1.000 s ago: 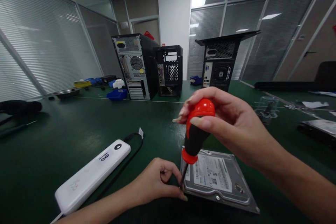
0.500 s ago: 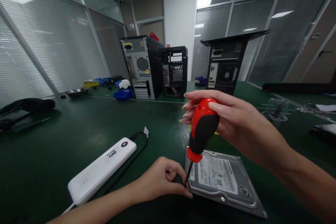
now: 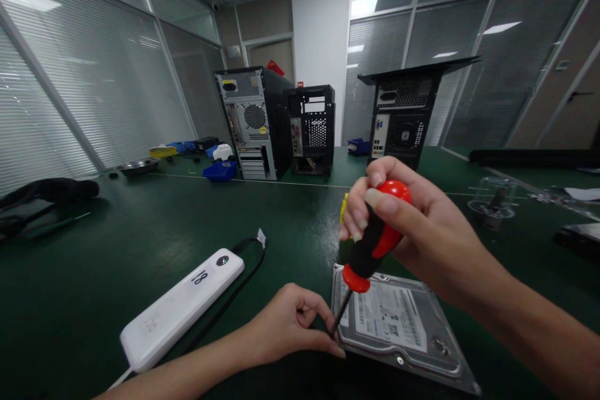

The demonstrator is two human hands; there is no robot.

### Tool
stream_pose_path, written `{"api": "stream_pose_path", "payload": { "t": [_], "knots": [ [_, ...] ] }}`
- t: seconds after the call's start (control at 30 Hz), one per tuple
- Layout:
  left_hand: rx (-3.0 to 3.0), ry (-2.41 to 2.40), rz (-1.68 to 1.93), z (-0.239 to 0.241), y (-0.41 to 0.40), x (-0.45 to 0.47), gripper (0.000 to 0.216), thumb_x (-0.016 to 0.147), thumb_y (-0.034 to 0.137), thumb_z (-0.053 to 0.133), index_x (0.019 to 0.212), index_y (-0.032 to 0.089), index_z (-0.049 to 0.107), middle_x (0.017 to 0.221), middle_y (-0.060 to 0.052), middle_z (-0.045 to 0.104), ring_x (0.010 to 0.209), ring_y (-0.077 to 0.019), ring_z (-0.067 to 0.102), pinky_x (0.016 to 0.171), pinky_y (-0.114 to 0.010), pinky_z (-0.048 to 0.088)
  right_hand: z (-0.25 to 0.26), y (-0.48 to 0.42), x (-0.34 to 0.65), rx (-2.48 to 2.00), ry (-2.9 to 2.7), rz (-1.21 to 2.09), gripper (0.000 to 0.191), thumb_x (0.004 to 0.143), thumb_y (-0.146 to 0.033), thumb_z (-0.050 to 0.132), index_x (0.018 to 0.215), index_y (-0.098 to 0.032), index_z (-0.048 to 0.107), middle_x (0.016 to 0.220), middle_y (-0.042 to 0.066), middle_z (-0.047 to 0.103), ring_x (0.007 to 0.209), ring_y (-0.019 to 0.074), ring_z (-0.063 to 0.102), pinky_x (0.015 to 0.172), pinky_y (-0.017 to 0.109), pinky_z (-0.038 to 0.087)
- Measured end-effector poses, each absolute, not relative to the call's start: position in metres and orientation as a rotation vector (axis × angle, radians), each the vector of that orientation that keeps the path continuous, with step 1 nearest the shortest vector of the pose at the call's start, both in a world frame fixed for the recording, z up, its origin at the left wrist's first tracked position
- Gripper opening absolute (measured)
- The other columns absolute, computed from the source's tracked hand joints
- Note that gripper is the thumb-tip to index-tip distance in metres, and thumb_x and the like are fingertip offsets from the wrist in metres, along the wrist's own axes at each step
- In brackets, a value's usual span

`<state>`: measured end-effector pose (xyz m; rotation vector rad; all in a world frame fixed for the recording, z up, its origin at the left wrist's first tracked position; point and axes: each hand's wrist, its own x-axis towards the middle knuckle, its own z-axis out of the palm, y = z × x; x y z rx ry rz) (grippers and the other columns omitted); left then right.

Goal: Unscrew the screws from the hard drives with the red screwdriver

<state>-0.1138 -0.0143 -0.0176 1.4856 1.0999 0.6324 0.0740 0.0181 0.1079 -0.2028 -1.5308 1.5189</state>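
A screwdriver point(image 3: 368, 256) with a red and black handle is gripped in my right hand point(image 3: 422, 231), its fingers and thumb wrapped round the top of the handle. It leans to the right, with the shaft slanting down to the left. The tip meets the near left corner of a silver hard drive point(image 3: 396, 319), which lies flat, label up. My left hand point(image 3: 290, 328) is closed at that corner, thumb and index finger pinched round the screwdriver's tip. Whatever lies between those fingertips is hidden.
A white power bank point(image 3: 182, 309) with a black cable lies left on the green table point(image 3: 154, 225). Computer cases point(image 3: 276, 119) stand at the back, beside blue trays point(image 3: 220, 170). A clear cup point(image 3: 494, 197) is on the right; a yellow thing point(image 3: 344, 207) sits behind my right hand.
My right hand has turned on the handle, its fingers curling in more tightly. The handle's top has tilted to the right. My left hand stays at the drive's corner.
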Motion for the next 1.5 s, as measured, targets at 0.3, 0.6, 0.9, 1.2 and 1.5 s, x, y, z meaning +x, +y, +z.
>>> {"api": "stream_pose_path", "payload": {
  "t": [0.3, 0.6, 0.9, 1.2, 1.5],
  "knots": [
    [1.485, 1.103, 0.631, -0.018, -0.014, -0.113, 0.033, 0.058, 0.037, 0.087, 0.073, 0.012, 0.07, 0.043, 0.012, 0.026, 0.045, -0.0062, 0.014, 0.046, -0.027, 0.005, 0.112, 0.015, 0.078, -0.168, -1.548, 1.618, 0.013, 0.09, -0.03, 0.053, 0.098, -0.022, 0.06, 0.084, 0.0, 0.057, 0.076, 0.0095, 0.057, 0.072, 0.02, 0.053],
    [1.54, 1.071, 0.616, -0.019, -0.013, -0.117, 0.035, 0.059, 0.038, 0.086, 0.079, 0.012, 0.072, 0.046, 0.011, 0.025, 0.046, -0.0062, 0.015, 0.046, -0.025, 0.006, 0.106, 0.017, 0.08, -0.105, -1.612, 1.59, 0.024, 0.093, -0.022, 0.051, 0.115, -0.024, 0.06, 0.103, -0.001, 0.061, 0.093, 0.0086, 0.06, 0.086, 0.018, 0.051],
    [1.578, 1.094, 0.613, -0.017, -0.014, -0.116, 0.035, 0.058, 0.037, 0.087, 0.079, 0.012, 0.074, 0.046, 0.011, 0.023, 0.047, -0.0062, 0.015, 0.046, -0.025, 0.007, 0.103, 0.019, 0.076, -0.136, -1.627, 1.534, 0.018, 0.091, -0.028, 0.057, 0.108, -0.028, 0.061, 0.099, -0.001, 0.064, 0.089, 0.0097, 0.062, 0.084, 0.022, 0.053],
    [1.53, 1.079, 0.613, -0.017, -0.014, -0.114, 0.033, 0.059, 0.034, 0.087, 0.078, 0.011, 0.073, 0.046, 0.011, 0.026, 0.047, -0.0061, 0.015, 0.046, -0.026, 0.006, 0.1, 0.018, 0.074, -0.144, -1.642, 1.504, 0.019, 0.09, -0.03, 0.058, 0.109, -0.03, 0.06, 0.093, -0.002, 0.059, 0.085, 0.0093, 0.059, 0.079, 0.021, 0.052],
    [1.505, 1.051, 0.63, -0.018, -0.014, -0.114, 0.03, 0.059, 0.033, 0.087, 0.073, 0.011, 0.073, 0.044, 0.011, 0.03, 0.046, -0.0059, 0.016, 0.046, -0.026, 0.006, 0.107, 0.012, 0.076, -0.123, -1.555, 1.675, 0.029, 0.087, -0.023, 0.054, 0.115, -0.027, 0.061, 0.097, 0.0, 0.056, 0.089, 0.011, 0.056, 0.079, 0.02, 0.052]
  ]
}}
